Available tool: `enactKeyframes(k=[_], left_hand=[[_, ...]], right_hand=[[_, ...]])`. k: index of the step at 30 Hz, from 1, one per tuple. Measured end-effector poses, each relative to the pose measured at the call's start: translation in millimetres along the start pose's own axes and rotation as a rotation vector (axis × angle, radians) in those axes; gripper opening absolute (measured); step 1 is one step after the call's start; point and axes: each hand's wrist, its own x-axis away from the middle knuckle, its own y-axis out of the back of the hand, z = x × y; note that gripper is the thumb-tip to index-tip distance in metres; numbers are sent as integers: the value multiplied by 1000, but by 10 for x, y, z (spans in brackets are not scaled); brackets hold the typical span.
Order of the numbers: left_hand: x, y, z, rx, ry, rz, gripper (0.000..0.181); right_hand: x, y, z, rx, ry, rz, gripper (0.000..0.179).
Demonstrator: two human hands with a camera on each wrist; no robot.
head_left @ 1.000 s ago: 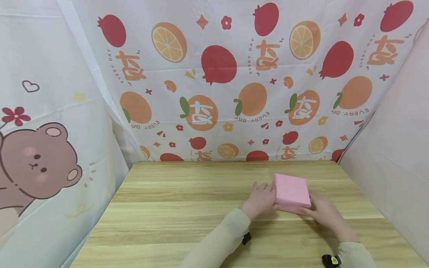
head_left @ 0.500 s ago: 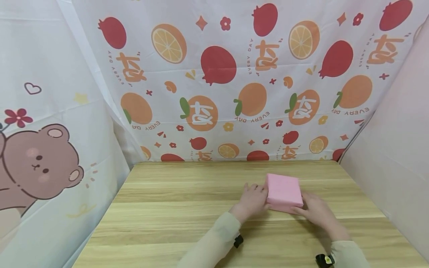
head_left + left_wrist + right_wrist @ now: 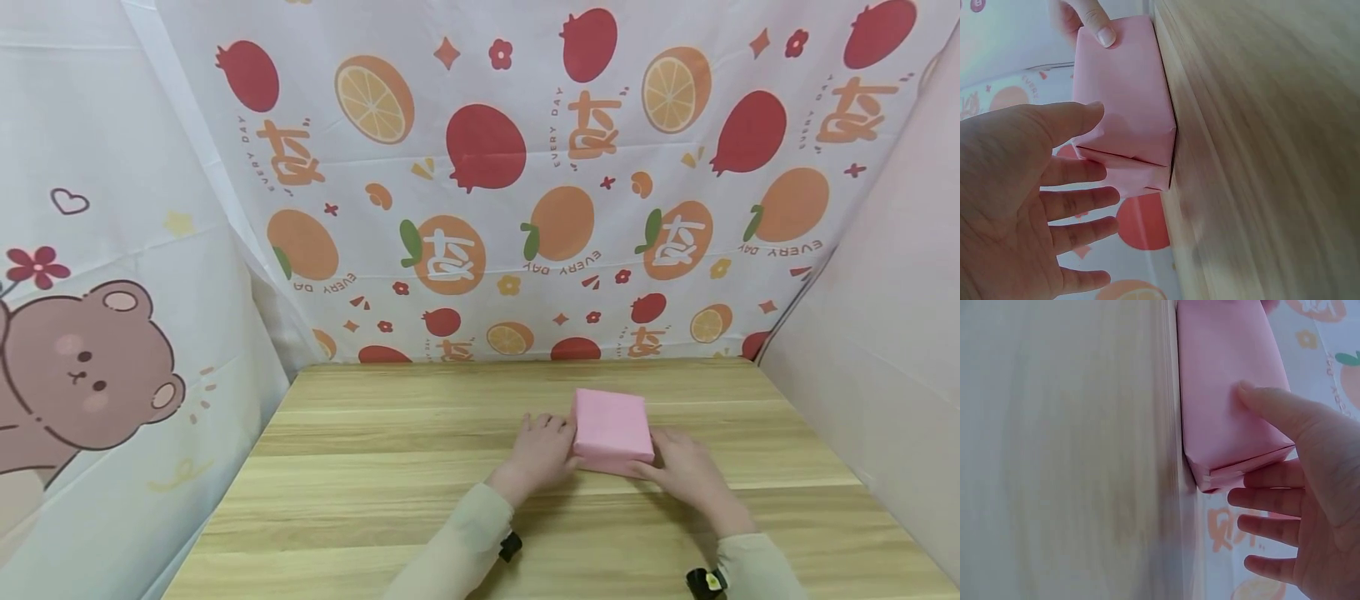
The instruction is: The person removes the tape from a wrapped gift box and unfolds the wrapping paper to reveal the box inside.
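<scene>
Wood-grain bench [image 3: 360, 483], backed by a fruit-print cloth [image 3: 517, 225] behind its far edge. To our left, a pale sheet [image 3: 112, 167] bearing a printed bear [image 3: 97, 367]; to the right, a plain pale sheet [image 3: 862, 358]. The pink box [image 3: 612, 421] sits on the bench, right of centre and toward the far side, with folded wrapping at its ends. Pale sleeves [image 3: 457, 542] reach in from the near side; we note a black fitting [image 3: 705, 583] at each wrist.

The two hands flank the box and partly cover its ends from above. Left hand [image 3: 538, 454]: unclenched, fingers straight and spread, thumb and index touching the left end. Right hand [image 3: 684, 472]: likewise unclenched, thumb laid on the near face, other fingers extended at the right end.
</scene>
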Motion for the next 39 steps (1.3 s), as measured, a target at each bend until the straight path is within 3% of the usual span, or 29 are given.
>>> enactKeyframes(k=[18, 39], left_hand=[[310, 8, 355, 64, 62, -27, 67], [748, 108, 714, 108, 75, -77, 65]], right_hand=[[-178, -174, 418, 53, 27, 16, 72], [-343, -328, 882, 32, 81, 57, 75]])
